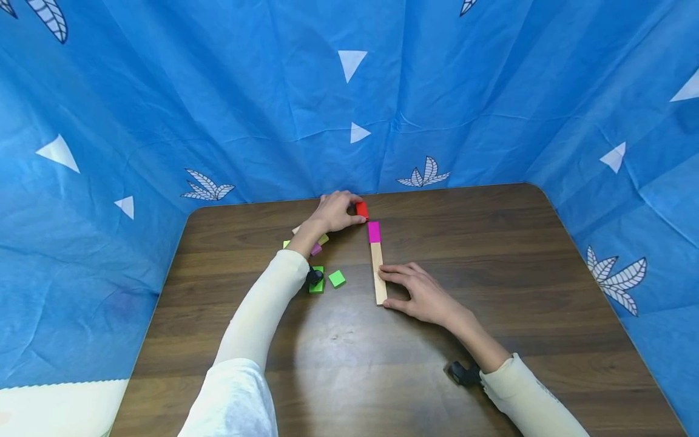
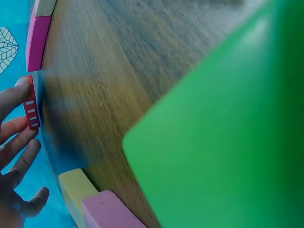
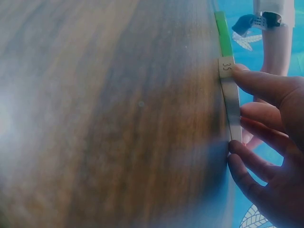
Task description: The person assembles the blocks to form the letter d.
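Observation:
My left hand (image 1: 333, 212) grips a small red block (image 1: 361, 210) near the table's back edge. White marks line its side in the left wrist view, where the thumb lies on one end and fingertips on the other. Just nearer stands a magenta block (image 1: 374, 232), end to end with a long plain wooden block (image 1: 378, 273). My right hand (image 1: 426, 295) holds the wooden block from the right, thumb at its near end and fingertips farther up its side. That end bears the number 35 (image 3: 226, 67) in the right wrist view.
Left of the row lie a small green block (image 1: 337, 278) and a larger green block (image 1: 317, 287), partly behind the left wrist camera. Pink (image 1: 316, 249) and yellow (image 1: 324, 239) blocks lie partly under the left forearm. Blue cloth (image 1: 306, 152) hangs around the brown table (image 1: 464, 243).

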`<state>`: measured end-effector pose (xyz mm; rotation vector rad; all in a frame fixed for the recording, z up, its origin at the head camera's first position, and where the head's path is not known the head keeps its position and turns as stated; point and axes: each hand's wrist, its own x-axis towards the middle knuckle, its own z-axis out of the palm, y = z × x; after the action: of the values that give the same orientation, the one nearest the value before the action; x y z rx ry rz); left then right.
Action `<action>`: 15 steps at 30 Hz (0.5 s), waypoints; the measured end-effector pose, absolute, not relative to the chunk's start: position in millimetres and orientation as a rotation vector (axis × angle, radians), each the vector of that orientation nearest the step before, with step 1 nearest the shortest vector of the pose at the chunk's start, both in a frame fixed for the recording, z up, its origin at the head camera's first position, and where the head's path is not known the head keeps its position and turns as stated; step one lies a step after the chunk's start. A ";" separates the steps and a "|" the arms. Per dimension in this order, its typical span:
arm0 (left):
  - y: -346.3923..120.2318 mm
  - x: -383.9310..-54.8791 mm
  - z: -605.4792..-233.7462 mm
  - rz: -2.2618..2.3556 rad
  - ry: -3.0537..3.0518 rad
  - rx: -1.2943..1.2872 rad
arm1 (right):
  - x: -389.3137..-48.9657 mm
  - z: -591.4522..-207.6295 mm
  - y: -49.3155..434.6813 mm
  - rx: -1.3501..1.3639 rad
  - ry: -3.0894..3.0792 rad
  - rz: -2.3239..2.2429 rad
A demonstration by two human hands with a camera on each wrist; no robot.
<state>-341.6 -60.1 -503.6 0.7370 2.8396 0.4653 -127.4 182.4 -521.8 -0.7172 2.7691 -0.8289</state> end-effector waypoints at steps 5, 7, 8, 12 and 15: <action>-53.8 -343.9 -505.7 0.467 2.844 0.733 | -127.1 -521.6 182.7 -0.702 2.767 -0.823; -51.2 -344.1 -505.8 0.464 2.844 0.736 | -127.0 -521.2 182.7 -0.699 2.764 -0.822; -50.3 -344.2 -505.8 0.460 2.845 0.737 | -126.9 -521.0 182.6 -0.700 2.763 -0.821; -46.6 -343.9 -505.1 0.466 2.847 0.733 | -126.9 -519.5 182.1 -0.703 2.757 -0.821; -43.4 -345.0 -504.3 0.481 2.844 0.728 | -126.7 -518.3 182.2 -0.700 2.757 -0.816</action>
<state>-345.0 -43.4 -504.3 0.7279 2.8442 0.4805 -126.7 182.2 -518.3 -0.7005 2.7572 -0.8160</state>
